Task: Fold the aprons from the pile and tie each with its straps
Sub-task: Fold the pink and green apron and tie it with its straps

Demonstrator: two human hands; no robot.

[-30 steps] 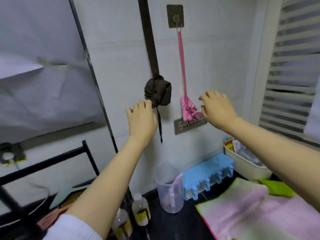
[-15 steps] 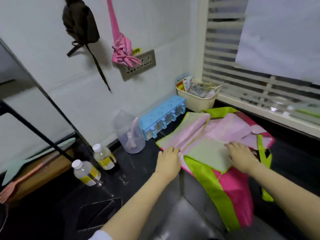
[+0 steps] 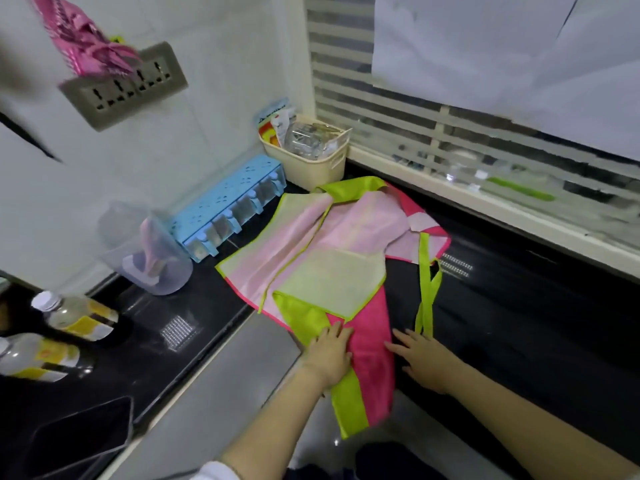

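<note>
- Pink and lime-green fabric apron (image 3: 332,258) is spread on the glossy black counter (image 3: 519,323)
- Left hand (image 3: 329,355) is laid flat on it, right hand (image 3: 424,358) just beside, fingers straight, nothing gripped
- Cream plastic basket (image 3: 311,168) and blue spice rack (image 3: 225,202) are set close behind

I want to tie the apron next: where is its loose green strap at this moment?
In the head view, the green strap lies on the black counter just right of the apron, its lower end close by the right hand.
</note>
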